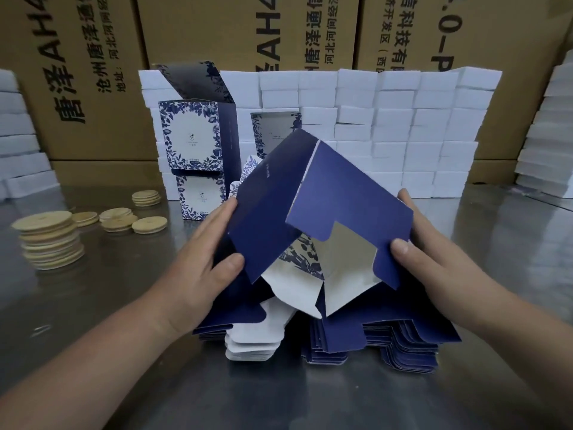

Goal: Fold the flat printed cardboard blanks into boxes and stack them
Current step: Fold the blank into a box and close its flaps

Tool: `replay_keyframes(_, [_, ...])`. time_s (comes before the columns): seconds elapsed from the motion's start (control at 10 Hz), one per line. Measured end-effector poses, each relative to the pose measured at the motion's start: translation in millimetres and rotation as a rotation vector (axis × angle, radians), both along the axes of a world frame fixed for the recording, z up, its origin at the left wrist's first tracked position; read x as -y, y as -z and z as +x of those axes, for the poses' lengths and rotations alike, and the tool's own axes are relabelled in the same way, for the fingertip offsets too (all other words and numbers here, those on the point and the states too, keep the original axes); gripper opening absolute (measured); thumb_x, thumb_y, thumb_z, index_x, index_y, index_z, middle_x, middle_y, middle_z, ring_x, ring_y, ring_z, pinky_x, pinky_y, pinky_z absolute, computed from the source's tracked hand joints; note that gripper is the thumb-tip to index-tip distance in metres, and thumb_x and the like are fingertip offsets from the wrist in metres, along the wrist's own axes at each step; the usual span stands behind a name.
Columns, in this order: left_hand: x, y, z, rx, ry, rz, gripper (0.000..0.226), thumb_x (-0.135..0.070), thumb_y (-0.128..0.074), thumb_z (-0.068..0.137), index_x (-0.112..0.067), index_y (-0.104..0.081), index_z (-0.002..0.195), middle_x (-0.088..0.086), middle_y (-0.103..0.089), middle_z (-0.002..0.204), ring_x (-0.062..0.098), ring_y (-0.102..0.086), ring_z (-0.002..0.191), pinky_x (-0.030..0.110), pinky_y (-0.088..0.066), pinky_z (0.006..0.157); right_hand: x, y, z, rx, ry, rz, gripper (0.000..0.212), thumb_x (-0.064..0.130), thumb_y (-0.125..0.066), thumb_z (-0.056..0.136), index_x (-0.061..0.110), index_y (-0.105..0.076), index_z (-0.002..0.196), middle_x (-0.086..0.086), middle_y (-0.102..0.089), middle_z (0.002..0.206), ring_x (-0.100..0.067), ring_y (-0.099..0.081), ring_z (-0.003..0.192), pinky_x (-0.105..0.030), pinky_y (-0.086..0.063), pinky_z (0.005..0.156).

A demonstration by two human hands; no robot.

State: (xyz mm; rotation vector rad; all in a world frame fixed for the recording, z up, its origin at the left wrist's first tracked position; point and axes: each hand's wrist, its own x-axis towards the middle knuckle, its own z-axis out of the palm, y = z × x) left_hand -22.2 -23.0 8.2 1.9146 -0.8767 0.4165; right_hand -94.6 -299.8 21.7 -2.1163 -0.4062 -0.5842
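I hold a dark blue printed cardboard blank point(313, 206) half opened into a tube, its bottom flaps spread toward me with the white inside showing. My left hand point(204, 259) grips its left panel, thumb on the front. My right hand point(428, 252) pinches the right flap, thumb on its near edge. Under it lies a pile of flat blue blanks point(387, 346) on the metal table point(124, 305). Two folded blue-and-white floral boxes point(193, 144) stand stacked behind at the left, the top one with its lid flap up. A third folded box point(274, 128) shows behind the blank.
A wall of white blocks point(403, 125) runs across the back of the table, with more white stacks at the far left point(18, 144) and far right point(548, 135). Stacks of pale round discs point(49, 240) sit at the left. Brown printed cartons point(93, 57) stand behind everything.
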Motion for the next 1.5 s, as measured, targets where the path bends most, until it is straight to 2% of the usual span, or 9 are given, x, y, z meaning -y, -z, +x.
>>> replay_keyframes(0.2, [2,-2,-5,0.091,-0.037,0.060,0.093,-0.089,-0.025,0.070,-0.027,-0.019,0.138,-0.010,-0.022,0.150,-0.006,-0.016,0.139,0.012,-0.014,0.111,-12,-4,-9,0.097,0.033,0.033,0.083,0.062,-0.043,0.067,0.037,-0.022,0.144,0.062,-0.037,0.107,0.033,-0.034,0.109,0.006,-0.030,0.081])
replay_keyframes(0.3, [5,-6,-9,0.103,-0.073,0.071,0.083,-0.081,-0.035,0.072,-0.029,-0.023,0.136,-0.017,-0.022,0.146,-0.021,-0.016,0.131,0.001,-0.013,0.103,-16,-4,-9,0.113,0.071,0.188,0.055,0.061,-0.051,0.061,0.063,-0.030,0.112,0.044,-0.055,0.107,0.011,-0.054,0.108,-0.014,-0.043,0.086])
replay_keyframes(0.5, [9,-8,-19,0.028,-0.135,0.097,0.075,-0.061,-0.043,0.064,-0.031,-0.042,0.133,-0.010,-0.052,0.131,0.007,-0.047,0.122,0.037,-0.039,0.100,-20,-2,-13,0.341,0.022,0.247,0.033,0.077,-0.055,0.070,0.057,-0.047,0.094,0.029,-0.052,0.130,-0.005,-0.062,0.109,-0.038,-0.053,0.083])
replay_keyframes(0.8, [13,-8,-22,0.029,-0.120,0.048,0.044,-0.055,-0.047,0.069,-0.060,-0.044,0.113,-0.030,-0.054,0.115,-0.011,-0.049,0.109,0.012,-0.039,0.081,-25,7,-13,0.317,-0.003,-0.166,0.078,0.042,-0.059,0.073,0.040,-0.022,0.141,0.015,-0.020,0.156,-0.008,-0.025,0.142,-0.035,-0.028,0.110])
replay_keyframes(0.9, [15,-7,-23,0.045,-0.128,0.042,0.067,-0.053,-0.048,0.066,-0.035,-0.045,0.130,-0.019,-0.054,0.120,-0.001,-0.050,0.113,0.026,-0.042,0.088,-27,7,-14,0.290,0.015,-0.168,0.080,0.042,-0.059,0.073,0.036,-0.019,0.142,0.015,-0.019,0.156,-0.008,-0.026,0.141,-0.034,-0.029,0.110])
replay_keyframes(1.0, [16,-7,-26,0.047,-0.121,0.046,0.070,-0.057,-0.050,0.061,-0.047,-0.036,0.129,-0.030,-0.048,0.122,-0.008,-0.046,0.115,0.018,-0.039,0.088,-28,6,-14,0.317,-0.005,-0.168,0.077,0.037,-0.059,0.073,0.040,-0.022,0.141,0.024,-0.019,0.153,-0.002,-0.030,0.137,-0.018,-0.028,0.108])
replay_keyframes(1.3, [23,-9,-36,0.066,-0.198,0.034,0.095,-0.063,-0.054,0.054,-0.051,-0.018,0.141,-0.032,-0.040,0.131,-0.005,-0.038,0.124,0.031,-0.036,0.098,-29,9,-14,0.328,0.023,-0.169,0.073,0.035,-0.055,0.076,0.034,-0.022,0.141,0.011,-0.024,0.155,-0.013,-0.029,0.141,-0.046,-0.036,0.107])
replay_keyframes(1.4, [24,-12,-41,0.105,-0.197,0.006,0.084,-0.061,-0.049,0.059,-0.075,0.004,0.124,-0.055,-0.030,0.121,-0.027,-0.033,0.114,0.015,-0.033,0.090,-28,10,-15,0.358,0.031,-0.167,0.067,0.031,-0.050,0.078,0.042,-0.024,0.138,0.014,-0.027,0.152,-0.011,-0.034,0.138,-0.043,-0.038,0.104])
replay_keyframes(1.5, [22,-11,-42,0.204,-0.183,0.005,0.071,-0.050,-0.043,0.066,-0.066,-0.007,0.126,-0.060,-0.024,0.119,-0.032,-0.031,0.111,0.008,-0.033,0.086,-27,9,-14,0.402,0.025,-0.190,0.062,0.024,-0.043,0.082,0.042,-0.026,0.139,0.025,-0.027,0.149,-0.002,-0.031,0.137,-0.024,-0.034,0.106])
